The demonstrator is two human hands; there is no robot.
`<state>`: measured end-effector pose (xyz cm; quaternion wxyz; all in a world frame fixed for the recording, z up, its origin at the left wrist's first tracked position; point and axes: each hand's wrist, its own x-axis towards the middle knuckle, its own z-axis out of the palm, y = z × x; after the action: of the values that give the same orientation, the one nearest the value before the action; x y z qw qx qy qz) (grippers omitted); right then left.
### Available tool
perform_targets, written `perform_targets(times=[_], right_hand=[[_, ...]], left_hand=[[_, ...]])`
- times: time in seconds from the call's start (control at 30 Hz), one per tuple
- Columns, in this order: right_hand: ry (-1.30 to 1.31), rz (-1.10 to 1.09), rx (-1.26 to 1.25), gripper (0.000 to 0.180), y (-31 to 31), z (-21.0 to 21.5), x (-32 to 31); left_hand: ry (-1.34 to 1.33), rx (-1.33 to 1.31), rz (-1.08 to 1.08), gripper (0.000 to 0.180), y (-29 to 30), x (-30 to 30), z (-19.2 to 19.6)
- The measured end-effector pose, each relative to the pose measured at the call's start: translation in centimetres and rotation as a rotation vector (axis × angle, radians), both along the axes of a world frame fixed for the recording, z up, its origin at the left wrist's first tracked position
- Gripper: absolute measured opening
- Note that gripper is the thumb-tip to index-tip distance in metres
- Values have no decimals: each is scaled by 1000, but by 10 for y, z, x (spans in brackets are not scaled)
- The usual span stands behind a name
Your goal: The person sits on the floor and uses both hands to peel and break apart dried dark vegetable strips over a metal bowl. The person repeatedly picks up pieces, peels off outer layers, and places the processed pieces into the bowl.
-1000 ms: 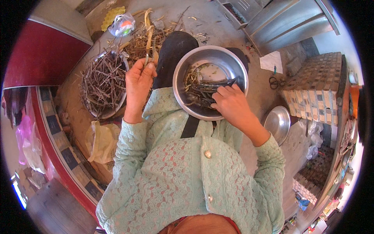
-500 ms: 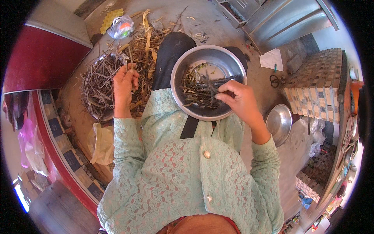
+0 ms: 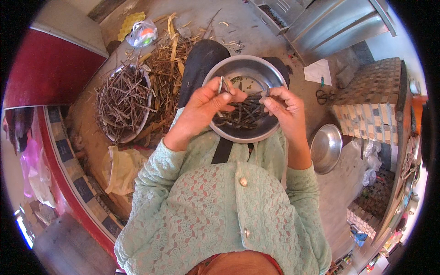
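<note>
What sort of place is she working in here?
Likely a home yard or outdoor kitchen corner: bare concrete floor, a tiled block, and a tray of dry twigs beside scattered husks.

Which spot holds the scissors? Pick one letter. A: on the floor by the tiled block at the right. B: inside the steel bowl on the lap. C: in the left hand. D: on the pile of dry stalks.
A: the scissors lie on the floor beside the tiled block, clear of both hands.
</note>
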<state>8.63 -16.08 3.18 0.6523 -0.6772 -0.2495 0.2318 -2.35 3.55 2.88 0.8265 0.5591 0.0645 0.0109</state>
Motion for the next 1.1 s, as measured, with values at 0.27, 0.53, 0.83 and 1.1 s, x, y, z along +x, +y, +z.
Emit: perform_targets(times=[0.27, 0.53, 0.83, 1.1], right_hand=[[56, 4, 43, 14, 1, -1, -5], [78, 26, 87, 18, 8, -5, -17], [89, -58, 146, 15, 14, -11, -22], [97, -95, 123, 17, 16, -13, -22]], left_hand=[[-38, 36, 258, 15, 31, -15, 6], [306, 1360, 779, 28, 106, -39, -34], [-104, 1280, 330, 33, 27, -20, 8], [93, 1074, 201, 19, 41, -45, -7]])
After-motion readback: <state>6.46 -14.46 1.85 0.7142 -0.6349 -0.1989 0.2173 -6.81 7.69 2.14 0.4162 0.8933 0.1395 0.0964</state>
